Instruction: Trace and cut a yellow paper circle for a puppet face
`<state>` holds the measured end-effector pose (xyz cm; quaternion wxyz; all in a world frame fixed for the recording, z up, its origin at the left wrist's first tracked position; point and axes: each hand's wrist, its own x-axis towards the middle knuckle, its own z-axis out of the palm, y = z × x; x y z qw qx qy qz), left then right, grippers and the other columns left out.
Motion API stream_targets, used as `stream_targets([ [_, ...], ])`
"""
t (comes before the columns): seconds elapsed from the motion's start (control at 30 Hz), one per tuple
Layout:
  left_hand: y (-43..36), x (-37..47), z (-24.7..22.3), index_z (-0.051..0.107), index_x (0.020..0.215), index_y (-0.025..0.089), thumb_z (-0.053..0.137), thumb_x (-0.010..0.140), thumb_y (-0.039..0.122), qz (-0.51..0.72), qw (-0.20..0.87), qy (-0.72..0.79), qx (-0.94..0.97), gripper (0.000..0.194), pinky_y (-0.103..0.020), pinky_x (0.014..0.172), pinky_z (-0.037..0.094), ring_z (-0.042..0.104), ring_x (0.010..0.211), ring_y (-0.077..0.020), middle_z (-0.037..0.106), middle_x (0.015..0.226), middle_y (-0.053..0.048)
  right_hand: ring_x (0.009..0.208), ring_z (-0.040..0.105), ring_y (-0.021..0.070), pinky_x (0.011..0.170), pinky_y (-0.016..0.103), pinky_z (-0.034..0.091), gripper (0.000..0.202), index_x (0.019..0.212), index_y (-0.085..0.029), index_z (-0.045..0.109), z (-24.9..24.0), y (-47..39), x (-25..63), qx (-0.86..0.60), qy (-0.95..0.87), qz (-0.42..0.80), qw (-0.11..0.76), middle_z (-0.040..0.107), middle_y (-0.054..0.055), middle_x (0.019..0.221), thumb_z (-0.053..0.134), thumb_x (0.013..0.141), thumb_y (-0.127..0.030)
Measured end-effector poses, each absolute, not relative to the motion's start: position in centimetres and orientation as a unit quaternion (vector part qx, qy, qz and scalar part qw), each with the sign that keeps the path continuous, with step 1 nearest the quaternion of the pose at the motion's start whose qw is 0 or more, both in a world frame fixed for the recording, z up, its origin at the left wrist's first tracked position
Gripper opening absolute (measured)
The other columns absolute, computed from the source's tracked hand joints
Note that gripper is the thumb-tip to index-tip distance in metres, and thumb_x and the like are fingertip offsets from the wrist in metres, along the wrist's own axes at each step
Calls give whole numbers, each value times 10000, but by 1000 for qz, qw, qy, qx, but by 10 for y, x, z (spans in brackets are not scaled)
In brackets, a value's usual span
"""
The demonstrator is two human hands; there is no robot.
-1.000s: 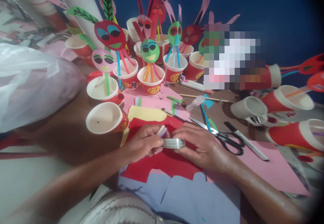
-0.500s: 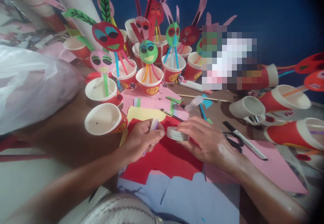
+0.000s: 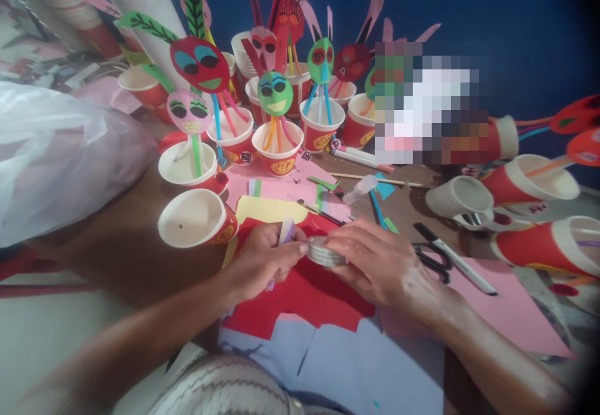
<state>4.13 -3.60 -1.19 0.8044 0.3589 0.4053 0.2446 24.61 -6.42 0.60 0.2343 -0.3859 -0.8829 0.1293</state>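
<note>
My left hand [image 3: 262,257] is closed around a narrow purple-and-white strip [image 3: 286,231], which sticks up between thumb and fingers and shows again below the fist. In my right hand [image 3: 382,262] is a roll of clear tape [image 3: 322,252], gripped at its right side between thumb and fingers. The left thumb tip meets the roll's left edge; whether it pinches a tape end cannot be made out. Both hands are above a red paper sheet [image 3: 304,299]. A yellow sheet [image 3: 262,209] shows behind it, and a pale blue sheet [image 3: 370,365] lies nearer to me.
Red-and-white paper cups [image 3: 280,143] with paper faces on stems stand across the back. A bare cup [image 3: 192,218] tilts at left, beside a plastic bag [image 3: 60,165]. Black scissors [image 3: 434,264], a marker [image 3: 457,262], a white mug [image 3: 459,199] and pink paper [image 3: 506,302] are at right.
The roll of tape has shifted slightly left and tipped, so it now meets my left thumb. My right hand moved a little left with it. Both grips stay the same.
</note>
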Motion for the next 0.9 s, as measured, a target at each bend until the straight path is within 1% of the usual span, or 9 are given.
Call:
stream_targets([
  [0.2, -34, 39, -6, 480, 697, 179, 596, 795, 243, 250, 893, 255, 274, 165, -153, 334, 148, 152, 361, -32, 255, 438, 113, 879, 581, 187, 793, 321, 449, 174, 1003, -203, 601, 1, -60, 251, -405, -751, 383, 354, 635, 52, 953, 547, 861, -287],
  [0.3, -35, 35, -2, 510, 744, 186, 590, 804, 251, 256, 915, 180, 255, 119, -156, 334, 149, 142, 350, -35, 230, 440, 112, 836, 612, 189, 748, 311, 476, 227, 1018, -251, 629, -11, -63, 248, -416, -596, 530, 438, 658, 35, 934, 521, 869, -383],
  [0.4, -35, 31, 0, 541, 754, 182, 592, 799, 249, 248, 931, 110, 243, 96, -166, 330, 157, 146, 334, -33, 242, 446, 104, 809, 630, 208, 729, 348, 497, 316, 980, -257, 651, -23, -65, 241, -417, -466, 602, 497, 673, 43, 920, 462, 870, -485],
  [0.47, -35, 29, -1, 558, 763, 184, 586, 801, 248, 245, 936, 86, 237, 79, -168, 328, 155, 146, 330, -34, 248, 447, 100, 829, 629, 219, 748, 369, 495, 353, 955, -233, 664, -26, -65, 236, -422, -455, 616, 486, 677, 55, 923, 446, 872, -497],
  [0.57, -34, 28, -1, 576, 792, 191, 580, 808, 250, 256, 932, 93, 237, 61, -164, 335, 160, 157, 339, -40, 251, 449, 96, 873, 626, 207, 804, 359, 481, 298, 987, -219, 668, -25, -64, 231, -425, -492, 623, 435, 683, 46, 933, 476, 884, -421],
  [0.63, -32, 28, -2, 580, 794, 192, 583, 807, 256, 260, 929, 112, 239, 65, -162, 337, 166, 164, 347, -43, 251, 455, 94, 937, 617, 196, 841, 346, 474, 265, 1096, -250, 617, -22, -64, 230, -422, -510, 627, 411, 669, 34, 1027, 516, 875, -359],
  [0.7, -32, 29, -3, 583, 786, 191, 587, 804, 260, 262, 926, 128, 239, 71, -161, 338, 172, 162, 350, -44, 248, 457, 94, 1056, 572, 200, 889, 357, 459, 377, 1227, -289, 506, -18, -65, 230, -420, -524, 625, 399, 605, 37, 1182, 559, 854, -316],
  [0.8, -32, 31, -4, 585, 783, 190, 592, 800, 262, 270, 921, 150, 239, 74, -157, 336, 176, 159, 352, -43, 249, 457, 95, 1233, 425, 229, 997, 416, 376, 532, 1325, -286, 378, -13, -68, 230, -430, -585, 559, 400, 456, 62, 1354, 580, 833, -319],
  [0.9, -33, 33, -5, 576, 779, 191, 583, 810, 258, 271, 913, 173, 250, 74, -144, 335, 175, 152, 357, -40, 246, 455, 98, 1257, 383, 246, 1044, 435, 308, 571, 1314, -243, 394, -6, -72, 228, -441, -668, 436, 411, 432, 86, 1364, 619, 796, -329],
])
